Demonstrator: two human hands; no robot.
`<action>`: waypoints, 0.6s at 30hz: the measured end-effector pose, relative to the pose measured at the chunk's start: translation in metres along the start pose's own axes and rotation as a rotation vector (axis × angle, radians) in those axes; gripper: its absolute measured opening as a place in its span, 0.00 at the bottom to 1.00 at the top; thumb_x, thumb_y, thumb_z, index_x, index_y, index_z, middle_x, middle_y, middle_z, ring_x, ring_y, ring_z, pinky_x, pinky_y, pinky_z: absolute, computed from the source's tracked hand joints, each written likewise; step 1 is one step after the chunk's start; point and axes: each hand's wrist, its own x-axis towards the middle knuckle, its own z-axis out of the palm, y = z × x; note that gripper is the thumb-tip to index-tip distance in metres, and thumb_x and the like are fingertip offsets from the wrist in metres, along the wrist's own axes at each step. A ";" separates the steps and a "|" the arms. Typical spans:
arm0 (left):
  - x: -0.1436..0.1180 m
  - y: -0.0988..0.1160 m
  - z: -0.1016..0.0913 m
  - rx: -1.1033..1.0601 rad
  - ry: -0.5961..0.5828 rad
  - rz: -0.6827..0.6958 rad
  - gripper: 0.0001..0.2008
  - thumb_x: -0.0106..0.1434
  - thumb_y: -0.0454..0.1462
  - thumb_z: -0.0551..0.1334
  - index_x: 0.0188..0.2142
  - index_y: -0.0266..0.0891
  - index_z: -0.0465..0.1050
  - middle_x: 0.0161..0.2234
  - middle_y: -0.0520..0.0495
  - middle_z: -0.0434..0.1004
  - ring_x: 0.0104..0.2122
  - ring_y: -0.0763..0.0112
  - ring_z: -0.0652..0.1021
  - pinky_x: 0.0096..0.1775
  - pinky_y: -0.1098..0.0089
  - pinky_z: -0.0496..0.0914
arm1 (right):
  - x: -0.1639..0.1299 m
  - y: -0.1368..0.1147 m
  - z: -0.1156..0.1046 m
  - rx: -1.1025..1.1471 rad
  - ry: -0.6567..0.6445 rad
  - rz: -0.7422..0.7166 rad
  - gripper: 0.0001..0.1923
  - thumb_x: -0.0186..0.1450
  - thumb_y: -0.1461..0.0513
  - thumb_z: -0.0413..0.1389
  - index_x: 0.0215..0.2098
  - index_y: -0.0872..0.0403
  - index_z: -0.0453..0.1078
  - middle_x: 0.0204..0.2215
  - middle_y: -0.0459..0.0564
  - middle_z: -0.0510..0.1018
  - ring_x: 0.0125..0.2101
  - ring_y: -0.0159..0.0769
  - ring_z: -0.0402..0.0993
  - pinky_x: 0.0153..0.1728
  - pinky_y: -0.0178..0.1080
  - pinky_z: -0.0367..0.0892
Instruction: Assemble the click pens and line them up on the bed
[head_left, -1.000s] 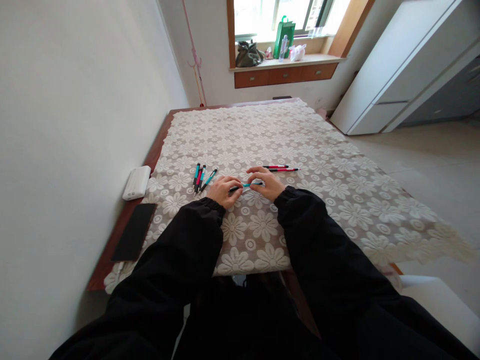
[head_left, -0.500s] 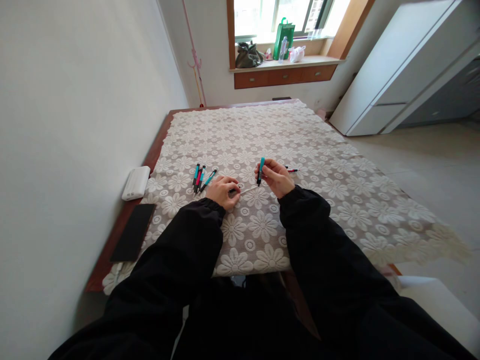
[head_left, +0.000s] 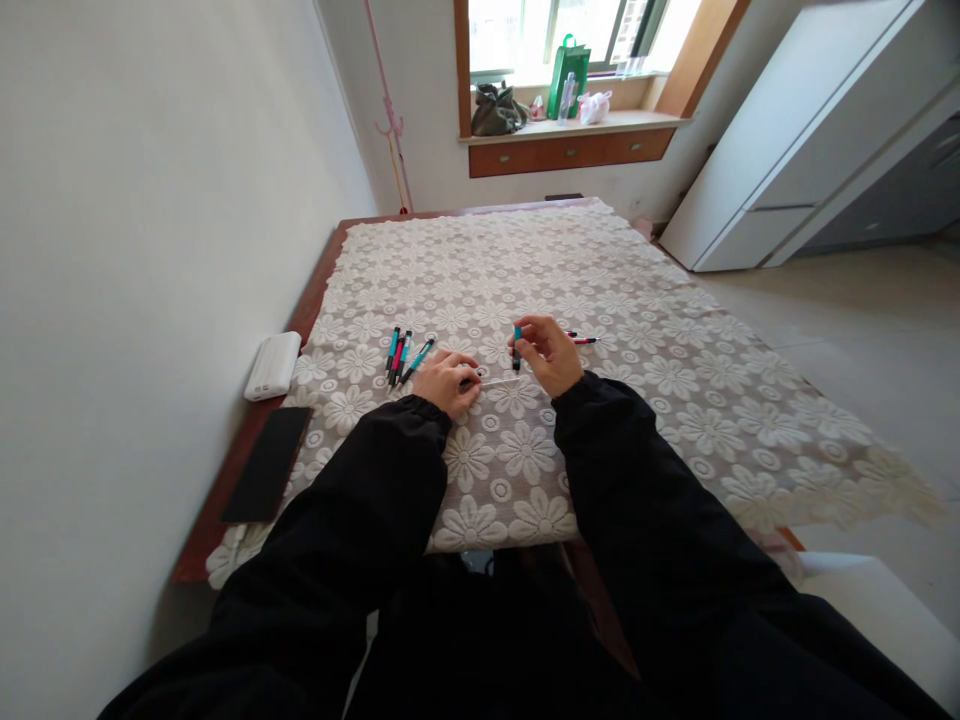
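My right hand [head_left: 549, 355] pinches a teal-and-black pen barrel [head_left: 517, 350], held upright with its black end down, just above the tablecloth. My left hand [head_left: 448, 382] rests low on the cloth, fingers closed on a thin white pen refill [head_left: 499, 382] that points right. A small dark piece [head_left: 466, 384] shows at the fingers; its exact shape is partly hidden. Left of this hand lie several teal, pink and black pens [head_left: 397, 357], one teal pen [head_left: 417, 361] slanting apart from them. Beyond my right hand are red-and-black pens [head_left: 584, 340], partly covered by it.
A floral lace tablecloth [head_left: 525, 450] covers the table. Along its left edge lie a white power bank [head_left: 273, 365] and a black phone [head_left: 268, 465] with a cable. Bags stand on the windowsill [head_left: 540, 130], and a white refrigerator [head_left: 787, 140] is at the right.
My right hand has shifted slightly left and lower with the pen barrel, its fingers now more over the barrel's top. The left hand stays in place with the refill.
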 end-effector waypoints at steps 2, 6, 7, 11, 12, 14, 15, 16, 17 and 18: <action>0.000 0.000 0.000 0.006 -0.006 0.010 0.05 0.61 0.38 0.65 0.33 0.45 0.81 0.46 0.50 0.81 0.50 0.59 0.73 0.56 0.56 0.68 | -0.001 -0.001 0.000 -0.042 0.031 -0.024 0.21 0.65 0.48 0.57 0.52 0.45 0.64 0.36 0.48 0.76 0.38 0.38 0.75 0.41 0.43 0.72; 0.000 0.002 -0.001 -0.014 0.004 0.013 0.05 0.62 0.37 0.63 0.34 0.43 0.79 0.45 0.49 0.81 0.49 0.60 0.73 0.55 0.57 0.69 | -0.001 -0.002 -0.001 -0.099 0.061 -0.046 0.17 0.66 0.50 0.56 0.50 0.46 0.65 0.35 0.47 0.75 0.37 0.38 0.75 0.42 0.44 0.72; 0.001 0.002 -0.001 -0.020 0.011 0.006 0.04 0.62 0.36 0.63 0.35 0.43 0.78 0.45 0.49 0.81 0.49 0.61 0.73 0.55 0.58 0.69 | -0.001 -0.001 -0.001 -0.106 0.061 -0.042 0.17 0.66 0.50 0.55 0.50 0.46 0.65 0.35 0.47 0.74 0.37 0.38 0.75 0.42 0.43 0.72; 0.001 0.002 -0.001 -0.022 0.054 -0.049 0.06 0.65 0.36 0.60 0.38 0.42 0.76 0.43 0.46 0.81 0.49 0.61 0.74 0.56 0.59 0.68 | 0.001 0.005 -0.004 -0.144 0.078 -0.039 0.20 0.68 0.52 0.53 0.57 0.46 0.61 0.37 0.48 0.75 0.38 0.38 0.74 0.43 0.43 0.72; 0.001 0.002 0.000 -0.018 0.069 -0.070 0.06 0.66 0.36 0.59 0.39 0.42 0.75 0.43 0.46 0.80 0.49 0.61 0.75 0.55 0.59 0.69 | 0.002 0.007 -0.005 -0.182 0.081 -0.048 0.19 0.68 0.54 0.52 0.56 0.46 0.63 0.39 0.49 0.76 0.38 0.39 0.74 0.44 0.44 0.72; 0.001 0.000 0.001 -0.002 0.103 -0.117 0.07 0.66 0.36 0.58 0.40 0.42 0.75 0.41 0.44 0.79 0.48 0.60 0.76 0.53 0.60 0.69 | 0.003 0.010 -0.009 -0.289 0.072 -0.074 0.15 0.68 0.57 0.51 0.52 0.48 0.68 0.41 0.52 0.76 0.40 0.41 0.74 0.46 0.45 0.70; 0.001 0.000 0.001 0.006 0.120 -0.141 0.07 0.66 0.36 0.58 0.40 0.42 0.75 0.40 0.44 0.79 0.47 0.60 0.76 0.52 0.60 0.69 | 0.004 0.012 -0.010 -0.348 0.060 -0.090 0.13 0.67 0.59 0.50 0.49 0.49 0.70 0.42 0.52 0.76 0.41 0.42 0.74 0.47 0.46 0.69; 0.001 -0.001 0.001 0.013 0.135 -0.164 0.06 0.66 0.36 0.58 0.40 0.42 0.74 0.39 0.44 0.78 0.46 0.59 0.76 0.52 0.60 0.69 | 0.005 0.014 -0.012 -0.404 0.041 -0.105 0.13 0.67 0.62 0.50 0.47 0.50 0.72 0.42 0.53 0.77 0.42 0.43 0.74 0.48 0.46 0.69; 0.001 0.000 0.001 0.018 0.146 -0.184 0.06 0.66 0.36 0.58 0.40 0.42 0.74 0.38 0.44 0.78 0.46 0.59 0.76 0.51 0.60 0.69 | 0.005 0.015 -0.013 -0.456 0.019 -0.118 0.13 0.66 0.64 0.49 0.45 0.51 0.73 0.42 0.53 0.77 0.43 0.43 0.73 0.48 0.45 0.68; 0.001 0.000 0.000 0.020 0.151 -0.202 0.05 0.66 0.36 0.58 0.39 0.43 0.73 0.37 0.44 0.78 0.45 0.59 0.77 0.50 0.59 0.69 | 0.006 0.017 -0.014 -0.501 -0.006 -0.124 0.14 0.65 0.65 0.49 0.43 0.51 0.74 0.41 0.53 0.77 0.42 0.43 0.73 0.47 0.44 0.67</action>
